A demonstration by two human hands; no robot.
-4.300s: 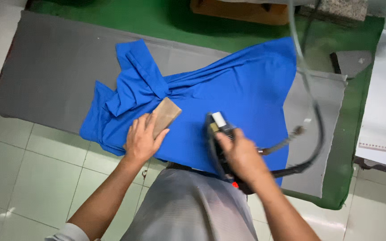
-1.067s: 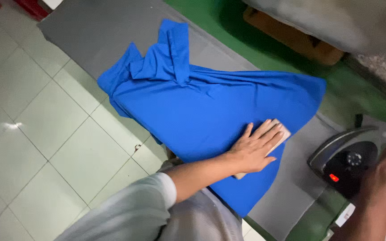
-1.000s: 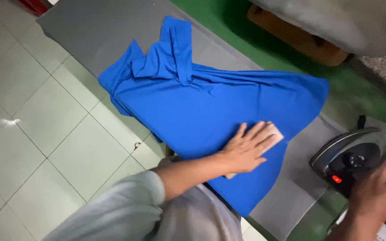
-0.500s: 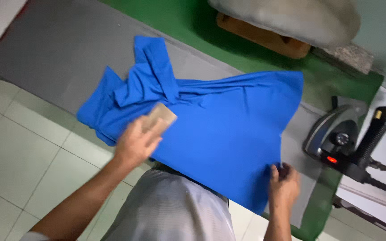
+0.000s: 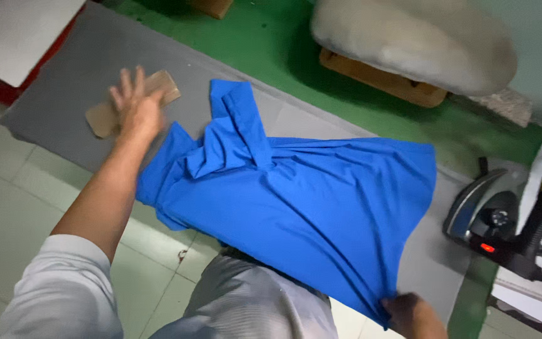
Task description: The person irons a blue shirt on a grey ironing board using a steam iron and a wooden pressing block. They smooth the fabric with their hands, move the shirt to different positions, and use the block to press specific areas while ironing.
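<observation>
Left hand [image 5: 134, 105], upper left of frame: motion-blurred, covers part of tan block [image 5: 105, 116]; grip undeterminable. Right hand [image 5: 412, 315], bottom edge: cut off, fingers hidden beneath blue garment [image 5: 308, 207] hem. Iron [image 5: 503, 229], right edge: cord cropped.

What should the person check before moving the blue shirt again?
1. Right hand has hold of the blue shirt at its bottom corner: ok.
2. Left hand is off the shirt: ok, it lies on the tan block, beside the cloth.
3. Iron is parked off the shirt, on its side at the right: ok.
4. Shirt lies flat: not ok, the collar end is bunched and folded.
5. Shirt sits fully on the grey pad: not ok, its near edge hangs over.
6. Iron is switched off: cannot tell.
</observation>
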